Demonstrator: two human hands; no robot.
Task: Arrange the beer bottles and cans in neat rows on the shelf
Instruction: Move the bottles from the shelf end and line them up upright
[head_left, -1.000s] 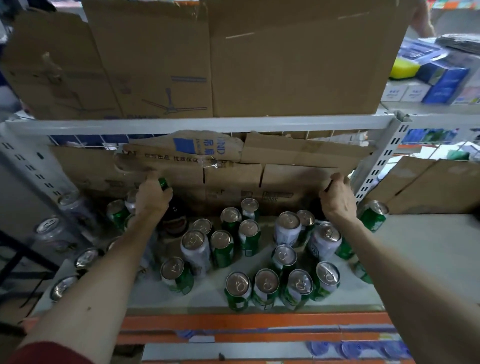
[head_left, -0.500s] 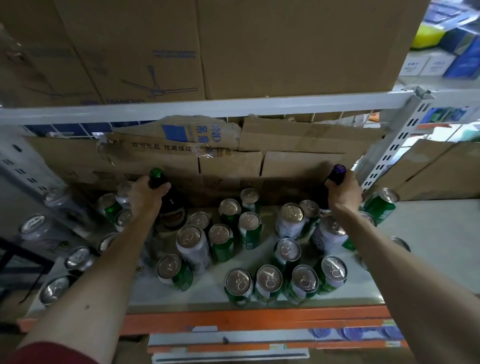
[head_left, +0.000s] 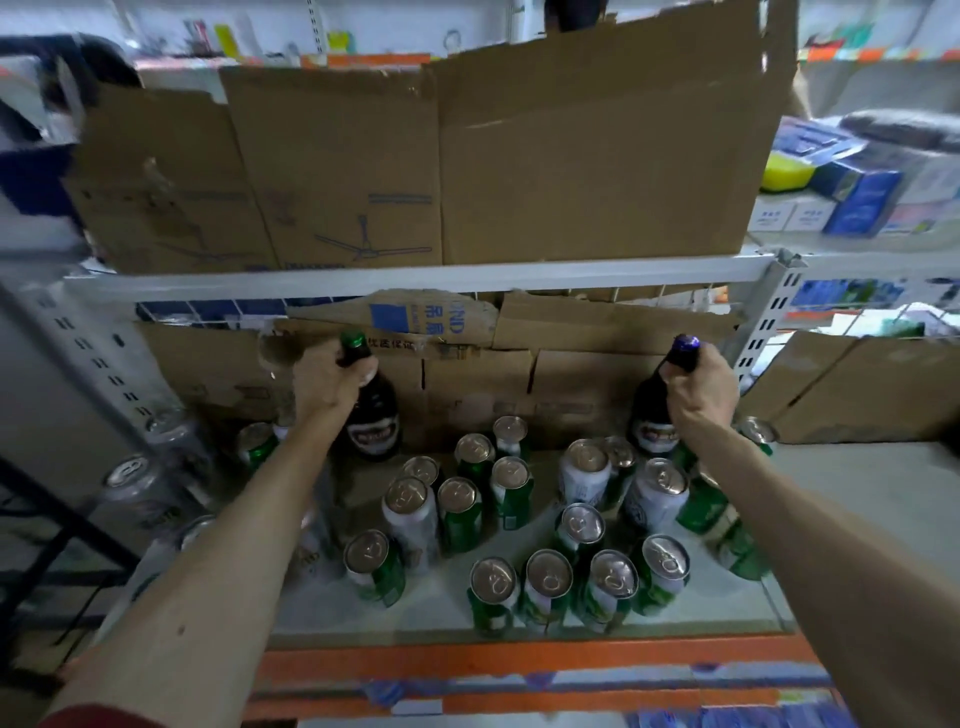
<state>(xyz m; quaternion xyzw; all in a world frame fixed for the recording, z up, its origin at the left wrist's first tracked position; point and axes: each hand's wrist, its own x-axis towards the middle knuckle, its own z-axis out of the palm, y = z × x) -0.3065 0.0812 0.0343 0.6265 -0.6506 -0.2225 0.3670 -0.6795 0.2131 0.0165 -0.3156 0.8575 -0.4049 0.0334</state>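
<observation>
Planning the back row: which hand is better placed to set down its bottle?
Left, probably: left hand's green-capped bottle has bare shelf beside it; cans crowd the right hand's purple-capped bottle.

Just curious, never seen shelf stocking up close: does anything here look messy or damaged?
Yes. The green and white metal cans stand in a loose scatter, not rows, on the grey shelf. The brown cardboard boxes above and behind have torn, ragged edges.
</observation>
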